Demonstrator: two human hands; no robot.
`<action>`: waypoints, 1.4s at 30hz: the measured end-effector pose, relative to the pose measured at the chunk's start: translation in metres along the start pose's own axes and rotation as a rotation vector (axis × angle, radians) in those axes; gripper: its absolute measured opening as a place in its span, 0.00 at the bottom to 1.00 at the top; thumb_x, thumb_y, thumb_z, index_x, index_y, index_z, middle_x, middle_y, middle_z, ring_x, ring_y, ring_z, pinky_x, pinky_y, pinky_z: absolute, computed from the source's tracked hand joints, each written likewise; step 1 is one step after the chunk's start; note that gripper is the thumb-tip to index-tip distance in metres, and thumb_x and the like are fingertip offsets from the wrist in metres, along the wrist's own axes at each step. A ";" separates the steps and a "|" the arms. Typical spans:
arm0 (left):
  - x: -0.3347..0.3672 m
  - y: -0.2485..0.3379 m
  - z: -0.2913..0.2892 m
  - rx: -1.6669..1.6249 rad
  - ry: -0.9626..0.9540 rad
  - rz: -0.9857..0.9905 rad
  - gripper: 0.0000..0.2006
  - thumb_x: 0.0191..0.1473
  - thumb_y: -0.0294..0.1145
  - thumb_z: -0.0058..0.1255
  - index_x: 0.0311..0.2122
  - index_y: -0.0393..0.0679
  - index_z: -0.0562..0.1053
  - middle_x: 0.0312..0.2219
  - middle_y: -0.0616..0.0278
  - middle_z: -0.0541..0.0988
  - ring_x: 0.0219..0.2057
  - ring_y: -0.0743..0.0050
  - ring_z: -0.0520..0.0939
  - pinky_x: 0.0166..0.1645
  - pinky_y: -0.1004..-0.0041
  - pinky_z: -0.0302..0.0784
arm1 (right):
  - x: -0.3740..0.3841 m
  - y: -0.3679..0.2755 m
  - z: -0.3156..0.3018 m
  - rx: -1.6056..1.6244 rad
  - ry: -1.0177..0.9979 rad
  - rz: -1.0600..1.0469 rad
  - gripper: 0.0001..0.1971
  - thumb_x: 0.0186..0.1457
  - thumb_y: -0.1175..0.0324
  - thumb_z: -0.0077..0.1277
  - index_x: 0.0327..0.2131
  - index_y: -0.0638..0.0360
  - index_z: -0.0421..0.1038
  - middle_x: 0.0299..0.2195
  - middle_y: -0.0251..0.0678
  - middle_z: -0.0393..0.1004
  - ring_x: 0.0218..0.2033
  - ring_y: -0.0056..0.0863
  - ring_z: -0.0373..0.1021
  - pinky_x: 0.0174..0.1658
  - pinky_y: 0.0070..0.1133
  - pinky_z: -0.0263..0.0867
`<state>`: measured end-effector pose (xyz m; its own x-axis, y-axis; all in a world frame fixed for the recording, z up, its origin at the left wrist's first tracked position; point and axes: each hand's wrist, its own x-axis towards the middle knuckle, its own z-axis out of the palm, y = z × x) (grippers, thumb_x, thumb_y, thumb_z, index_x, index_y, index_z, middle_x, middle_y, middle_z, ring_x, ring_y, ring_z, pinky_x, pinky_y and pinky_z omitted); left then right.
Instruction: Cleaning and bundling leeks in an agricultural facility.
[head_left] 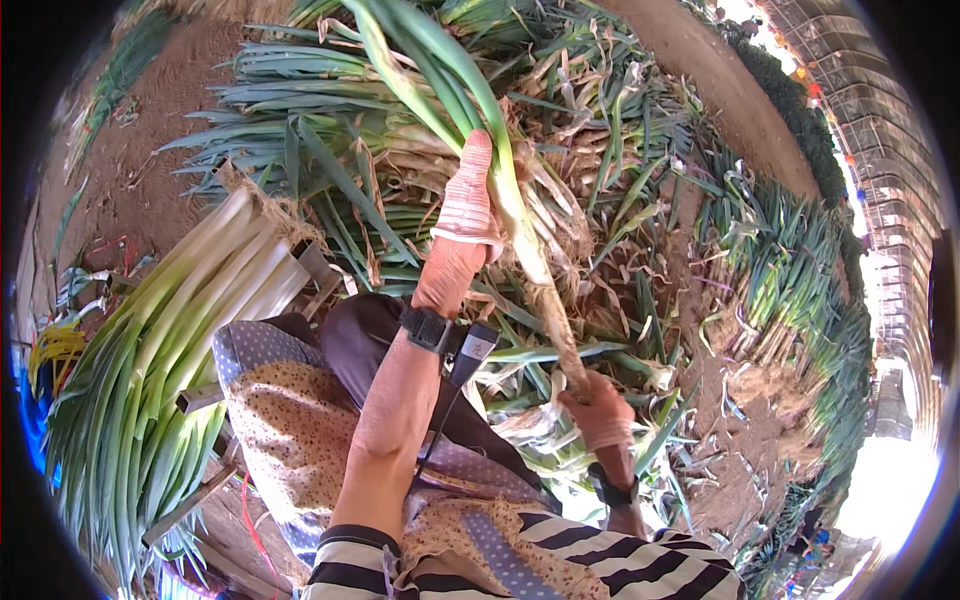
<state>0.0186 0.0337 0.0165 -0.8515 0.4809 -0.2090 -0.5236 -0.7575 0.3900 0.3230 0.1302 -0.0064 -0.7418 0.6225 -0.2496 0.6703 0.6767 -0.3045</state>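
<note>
My left hand, in a pinkish striped glove, is closed round a long green onion where its pale stalk turns into green leaves. The stalk slants down to the right, with brownish outer skin on its lower part. Near the root end my right hand, gloved too, has its fingers wrapped round the stalk; the roots are mostly hidden there. Beneath and beyond the hands lies a big heap of untrimmed green onions, with dry, peeled leaves strewn over it.
On my left, a bundle of clean white-stalked green onions rests on a metal frame. More green onions line the soil at right. My apron-covered lap is close below. A ribbed arched structure stands beyond.
</note>
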 end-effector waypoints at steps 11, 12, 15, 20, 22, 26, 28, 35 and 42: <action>0.003 0.021 0.005 0.109 0.101 0.256 0.13 0.46 0.29 0.63 0.37 0.43 0.72 0.27 0.67 0.78 0.23 0.81 0.75 0.27 0.78 0.71 | -0.005 -0.047 0.054 0.294 0.190 -0.004 0.16 0.42 0.58 0.62 0.33 0.56 0.74 0.26 0.40 0.75 0.28 0.39 0.73 0.32 0.30 0.68; 0.003 0.023 0.005 0.119 0.106 0.256 0.14 0.45 0.28 0.63 0.37 0.42 0.71 0.27 0.66 0.78 0.23 0.80 0.75 0.27 0.78 0.71 | -0.004 -0.049 0.053 0.321 0.165 0.004 0.16 0.42 0.59 0.62 0.33 0.56 0.74 0.26 0.40 0.75 0.28 0.39 0.73 0.32 0.30 0.68; 0.001 0.027 0.005 0.113 0.124 0.249 0.14 0.45 0.27 0.63 0.37 0.42 0.71 0.27 0.66 0.77 0.23 0.79 0.75 0.28 0.77 0.71 | -0.002 -0.047 0.050 0.313 0.142 -0.007 0.16 0.41 0.59 0.63 0.33 0.56 0.74 0.27 0.41 0.75 0.29 0.39 0.73 0.33 0.29 0.68; 0.001 0.040 0.005 0.142 0.125 0.301 0.16 0.44 0.27 0.64 0.36 0.42 0.70 0.27 0.65 0.76 0.24 0.77 0.74 0.30 0.75 0.70 | -0.002 -0.039 0.046 0.332 0.121 -0.067 0.17 0.41 0.59 0.63 0.34 0.56 0.74 0.27 0.41 0.75 0.29 0.39 0.73 0.33 0.28 0.68; 0.000 0.040 0.007 0.259 0.157 0.346 0.15 0.43 0.26 0.64 0.36 0.42 0.69 0.27 0.65 0.76 0.24 0.78 0.74 0.31 0.75 0.70 | -0.004 -0.038 0.048 0.368 0.058 -0.031 0.17 0.42 0.58 0.63 0.34 0.56 0.74 0.27 0.42 0.75 0.29 0.39 0.74 0.33 0.28 0.68; 0.007 0.039 -0.002 0.491 0.193 0.538 0.15 0.41 0.24 0.63 0.34 0.41 0.68 0.26 0.64 0.77 0.24 0.79 0.73 0.30 0.75 0.71 | -0.009 -0.041 0.055 0.363 0.004 0.000 0.18 0.43 0.56 0.62 0.35 0.56 0.74 0.26 0.42 0.75 0.29 0.39 0.74 0.33 0.28 0.68; 0.007 0.033 -0.005 0.709 0.304 0.648 0.14 0.41 0.29 0.64 0.30 0.41 0.68 0.24 0.61 0.78 0.22 0.75 0.76 0.30 0.75 0.72 | -0.010 -0.042 0.060 0.266 0.079 -0.022 0.19 0.43 0.56 0.62 0.33 0.58 0.73 0.23 0.41 0.74 0.25 0.35 0.72 0.32 0.28 0.67; 0.004 0.024 -0.008 1.487 0.489 0.786 0.15 0.43 0.34 0.63 0.28 0.41 0.67 0.21 0.59 0.77 0.20 0.74 0.74 0.28 0.73 0.72 | -0.019 -0.054 0.055 0.226 -0.108 0.118 0.21 0.45 0.49 0.58 0.36 0.55 0.74 0.27 0.42 0.76 0.30 0.39 0.74 0.36 0.30 0.68; 0.029 0.045 -0.045 -0.055 0.242 0.375 0.09 0.52 0.35 0.57 0.36 0.42 0.74 0.26 0.66 0.77 0.26 0.76 0.74 0.31 0.73 0.72 | -0.009 -0.031 0.055 0.356 0.201 -0.164 0.17 0.37 0.60 0.66 0.31 0.54 0.74 0.24 0.41 0.75 0.26 0.40 0.74 0.29 0.29 0.68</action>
<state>-0.0307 -0.0059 -0.0123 -0.9616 0.0558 -0.2688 -0.1721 -0.8853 0.4319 0.3076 0.0821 -0.0452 -0.7954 0.6061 0.0018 0.4690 0.6173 -0.6316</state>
